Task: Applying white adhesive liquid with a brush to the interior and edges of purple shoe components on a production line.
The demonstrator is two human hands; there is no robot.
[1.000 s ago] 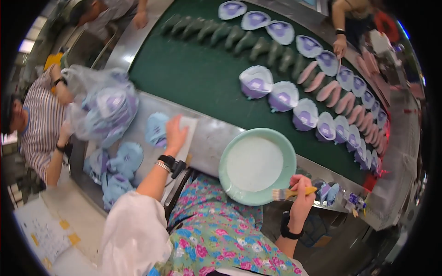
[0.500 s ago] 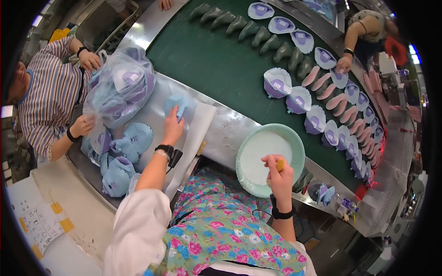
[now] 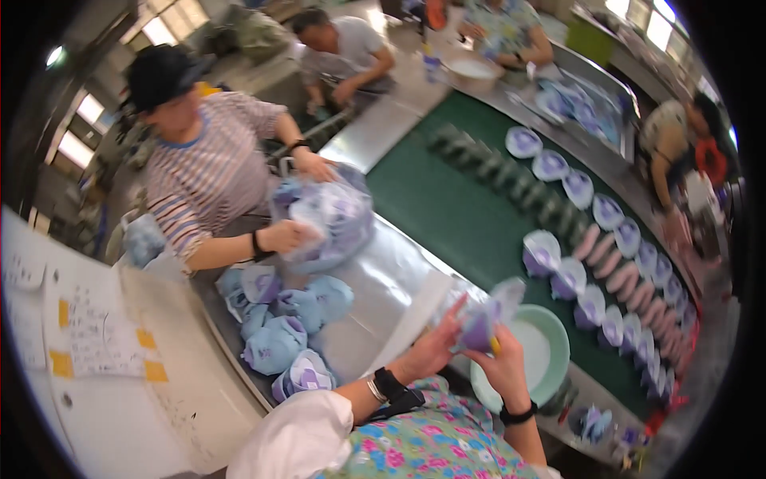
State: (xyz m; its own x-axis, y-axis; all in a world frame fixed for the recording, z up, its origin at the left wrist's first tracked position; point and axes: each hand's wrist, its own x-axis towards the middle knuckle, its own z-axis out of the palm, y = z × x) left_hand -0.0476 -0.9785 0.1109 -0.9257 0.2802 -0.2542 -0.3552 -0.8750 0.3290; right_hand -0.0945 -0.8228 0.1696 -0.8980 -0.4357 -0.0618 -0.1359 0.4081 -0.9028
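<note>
In front of me, a pale blue and purple shoe upper (image 3: 481, 321) is held up between my hands, its outline softened by motion. My left hand (image 3: 433, 345) is closed on its left side. On the other side, my right hand (image 3: 504, 366) touches the upper's lower part and grips a yellow-handled brush (image 3: 495, 346); only a bit of the handle shows. Just behind my right hand stands a pale green basin (image 3: 562, 361) with white liquid in it. More shoe uppers (image 3: 275, 345) lie heaped on the metal tray to my left.
Across the tray, a co-worker in a striped top (image 3: 211, 156) handles a clear plastic bag (image 3: 339, 231) of uppers. Rows of uppers, dark foot-shaped lasts and pink insoles (image 3: 618, 259) stand on the green belt (image 3: 415, 191). Papers (image 3: 96, 343) are taped at left; other people work farther off.
My left hand has lifted an upper off the tray and brought it right to my right hand, which has left the basin. The view has swung up and left.
</note>
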